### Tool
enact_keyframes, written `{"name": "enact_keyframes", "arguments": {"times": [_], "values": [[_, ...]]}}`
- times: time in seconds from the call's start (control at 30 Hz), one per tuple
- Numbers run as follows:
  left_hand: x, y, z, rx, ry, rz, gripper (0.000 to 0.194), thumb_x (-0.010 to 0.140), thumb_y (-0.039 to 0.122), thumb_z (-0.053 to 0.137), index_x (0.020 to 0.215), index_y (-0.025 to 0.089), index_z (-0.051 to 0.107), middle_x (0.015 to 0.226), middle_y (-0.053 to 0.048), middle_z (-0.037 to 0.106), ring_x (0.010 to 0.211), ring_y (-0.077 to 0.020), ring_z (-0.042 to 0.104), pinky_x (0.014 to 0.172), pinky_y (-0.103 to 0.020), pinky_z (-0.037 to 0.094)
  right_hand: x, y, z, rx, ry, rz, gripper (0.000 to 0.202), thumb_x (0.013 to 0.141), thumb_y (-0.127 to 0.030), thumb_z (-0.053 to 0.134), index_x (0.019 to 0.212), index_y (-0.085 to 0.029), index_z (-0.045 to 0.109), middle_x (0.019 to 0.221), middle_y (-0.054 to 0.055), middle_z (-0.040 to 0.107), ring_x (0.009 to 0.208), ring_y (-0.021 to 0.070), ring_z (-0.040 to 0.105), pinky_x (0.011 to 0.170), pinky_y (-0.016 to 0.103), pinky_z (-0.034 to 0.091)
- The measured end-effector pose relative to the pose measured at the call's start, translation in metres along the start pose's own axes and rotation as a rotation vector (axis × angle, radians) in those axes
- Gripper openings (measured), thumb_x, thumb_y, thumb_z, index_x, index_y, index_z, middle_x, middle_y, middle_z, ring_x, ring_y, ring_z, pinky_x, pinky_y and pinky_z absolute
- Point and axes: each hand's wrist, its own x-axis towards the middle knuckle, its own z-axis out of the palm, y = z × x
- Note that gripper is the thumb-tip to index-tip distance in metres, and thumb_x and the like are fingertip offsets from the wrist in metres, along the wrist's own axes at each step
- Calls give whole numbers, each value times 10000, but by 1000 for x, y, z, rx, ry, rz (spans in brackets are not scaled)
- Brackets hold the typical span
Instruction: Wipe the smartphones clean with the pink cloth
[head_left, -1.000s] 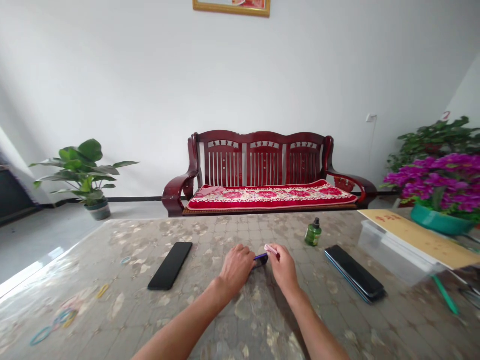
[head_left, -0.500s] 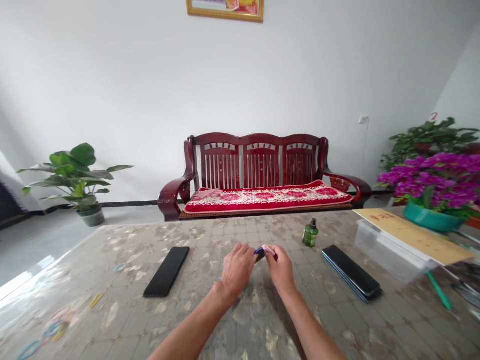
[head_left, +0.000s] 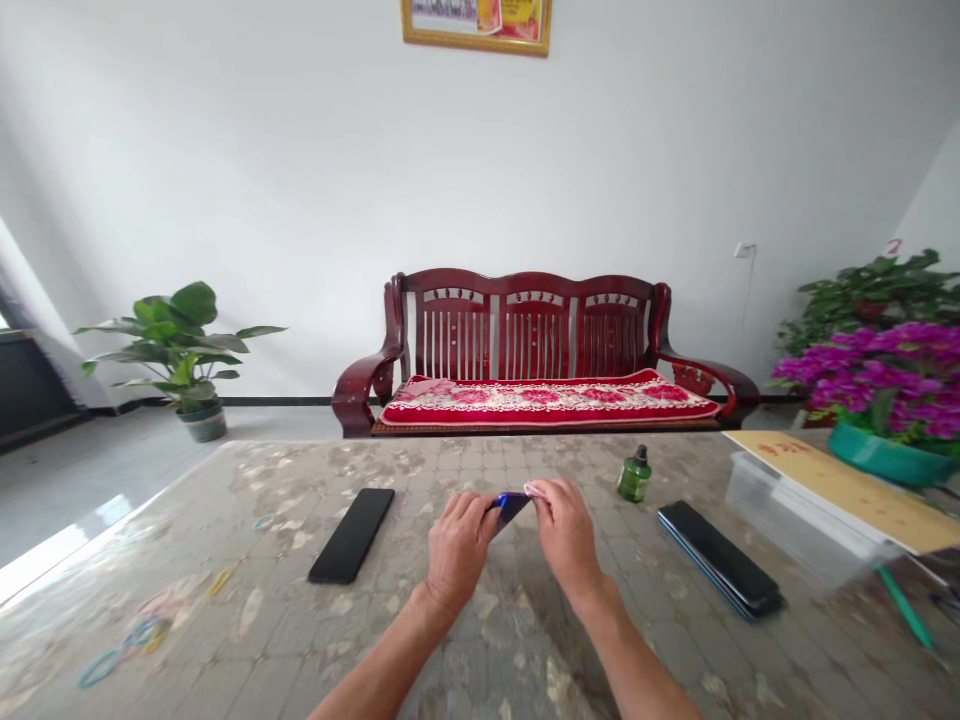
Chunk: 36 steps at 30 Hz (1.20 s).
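Left hand: one, closed on the left edge of a blue-edged dark phone. Right hand: one, fingers pinching a pale pink scrap, perhaps cloth; whether it also grips the phone, cannot tell. Blue-edged dark phone: one, tilted between the hands over the patterned table; likely to slip and strike a corner if the left grip slackens under a push from the right. Green bottle: one, upright, dark-topped, beyond the right hand; could topple from a wide rightward sweep.
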Motion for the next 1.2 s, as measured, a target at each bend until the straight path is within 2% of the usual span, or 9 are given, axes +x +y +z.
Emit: {"name": "enact_keyframes", "arguments": {"times": [0.27, 0.33, 0.43, 0.53, 0.67, 0.8, 0.93, 1.03, 1.2], "values": [[-6, -6, 4, -125, 36, -123, 219, 988, 271, 442, 945, 203, 645, 845, -38, 660, 811, -204, 615, 740, -306, 479, 13, -45, 1, -93, -56, -188, 184, 974, -200, 479, 1012, -237, 655, 959, 46, 663, 936, 189, 582, 843, 310, 457], [-9, -7, 7, -181, 49, -194, 215, 980, 267, 440, 955, 204, 644, 849, -37, 656, 808, -200, 621, 737, -303, 486, 16, -44, -2, -120, -64, -181, 175, 972, -201, 489, 992, -235, 660, 946, 41, 663, 920, 189, 578, 845, 309, 448], [-14, -8, 12, -248, 58, -285, 221, 973, 293, 442, 956, 206, 644, 848, -37, 650, 805, -201, 624, 723, -302, 493, 18, -33, -6, -131, -49, -89, 199, 972, -188, 470, 954, -235, 663, 924, 35, 667, 910, 188, 579, 845, 306, 443], [-18, -9, 15, -296, 47, -342, 227, 962, 328, 446, 940, 204, 636, 846, -40, 644, 796, -202, 622, 711, -302, 496, 18, -23, -7, -88, -71, -23, 229, 970, -175, 442, 942, -236, 660, 933, 31, 668, 924, 181, 587, 850, 298, 446], [-18, -9, 14, -358, 16, -386, 221, 942, 338, 443, 886, 205, 610, 822, -36, 638, 763, -198, 622, 689, -298, 497, 20, -26, -4, -65, -109, 6, 222, 962, -187, 439, 952, -239, 655, 941, 32, 664, 928, 180, 593, 849, 295, 448], [-12, -11, 8, -385, -26, -378, 191, 920, 295, 457, 996, 211, 611, 884, -33, 673, 768, -186, 634, 713, -294, 504, 24, -33, -4, -146, -124, -6, 216, 949, -169, 447, 931, -243, 650, 916, 32, 659, 920, 186, 593, 828, 293, 438], [-1, -14, -3, -287, -145, -319, 235, 913, 237, 497, 1119, 246, 611, 996, -22, 697, 806, -171, 650, 755, -279, 494, 26, -35, -6, -224, -133, -61, 197, 947, -166, 477, 937, -243, 658, 911, 35, 651, 911, 196, 578, 816, 299, 424], [8, -14, -10, -176, -225, -276, 197, 910, 226, 549, 1086, 263, 631, 993, -7, 709, 876, -179, 659, 777, -266, 473, 26, -39, -6, -245, -140, -113, 178, 952, -178, 494, 955, -236, 662, 908, 39, 644, 897, 201, 562, 828, 311, 416], [24, -11, -19, -47, -278, -195, 72, 924, 256, 593, 954, 249, 657, 919, -4, 704, 914, -186, 644, 795, -255, 441, 25, -43, -6, -214, -138, -188, 173, 944, -199, 508, 934, -237, 677, 904, 51, 649, 873, 207, 551, 817, 323, 426]]}}
